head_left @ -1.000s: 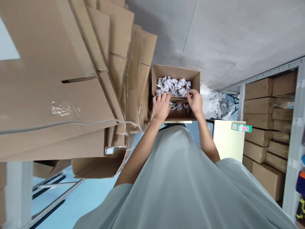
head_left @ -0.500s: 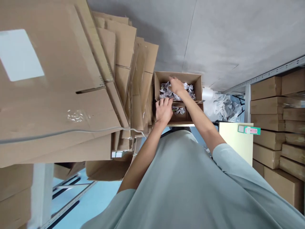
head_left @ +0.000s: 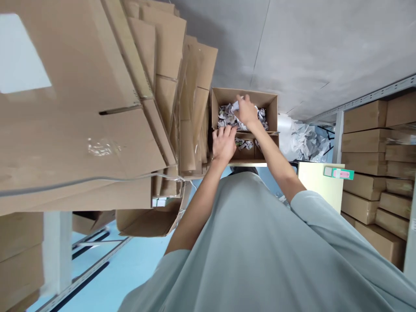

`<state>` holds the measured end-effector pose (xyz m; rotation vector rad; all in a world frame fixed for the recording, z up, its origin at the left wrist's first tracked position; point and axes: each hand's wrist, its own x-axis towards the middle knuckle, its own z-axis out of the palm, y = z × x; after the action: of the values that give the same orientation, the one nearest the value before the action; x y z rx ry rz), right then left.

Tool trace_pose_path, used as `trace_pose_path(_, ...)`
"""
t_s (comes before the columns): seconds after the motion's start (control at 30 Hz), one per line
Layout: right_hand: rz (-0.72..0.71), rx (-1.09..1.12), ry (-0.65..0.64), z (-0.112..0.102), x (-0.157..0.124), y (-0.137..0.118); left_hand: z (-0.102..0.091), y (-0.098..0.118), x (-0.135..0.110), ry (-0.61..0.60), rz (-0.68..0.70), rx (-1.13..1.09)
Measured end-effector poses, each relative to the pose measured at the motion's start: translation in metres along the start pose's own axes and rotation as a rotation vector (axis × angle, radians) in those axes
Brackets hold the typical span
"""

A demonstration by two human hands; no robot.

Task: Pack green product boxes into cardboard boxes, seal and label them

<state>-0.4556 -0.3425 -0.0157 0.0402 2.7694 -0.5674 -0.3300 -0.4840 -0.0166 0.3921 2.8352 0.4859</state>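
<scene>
An open cardboard box (head_left: 271,104) holds crumpled white paper (head_left: 226,116). My right hand (head_left: 247,110) reaches into the far part of the box, its fingers pinched on a crumpled paper ball (head_left: 236,105). My left hand (head_left: 223,143) rests with curled fingers on the box's near flap at the left side, where more crumpled paper shows under the flap.
Flattened cardboard sheets (head_left: 97,99) lean in a thick stack at the left. Shelving with stacked brown cartons (head_left: 367,151) stands at the right. A heap of crumpled paper and plastic (head_left: 302,141) lies beside the box. A pale board (head_left: 316,186) bears a green-pink packet (head_left: 338,173).
My right hand left the near flap, reached deep into the box and now lifts a paper ball. My left hand stayed on the flap.
</scene>
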Motion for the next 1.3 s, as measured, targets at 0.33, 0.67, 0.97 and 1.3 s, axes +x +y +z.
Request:
trace_pose_path(0.33, 0.007, 0.283, 0.142, -0.003, -0.216, 0.026, 0.004, -0.005, 0.001, 0.000, 0.006, -0.031)
trace_pose_path(0.67, 0.225, 0.190, 0.392, 0.021, -0.239, 0.089, 0.008, -0.008, -0.003, 0.026, 0.032, -0.069)
trace_pose_path(0.97, 0.470, 0.166, 0.519, 0.033, -0.227, 0.137, 0.010, -0.009, -0.011, 0.097, 0.065, -0.201)
trace_pose_path(1.3, 0.457, 0.680, 0.490, 0.045, -0.319, 0.160, 0.027, 0.001, -0.076, 0.279, -0.216, -0.495)
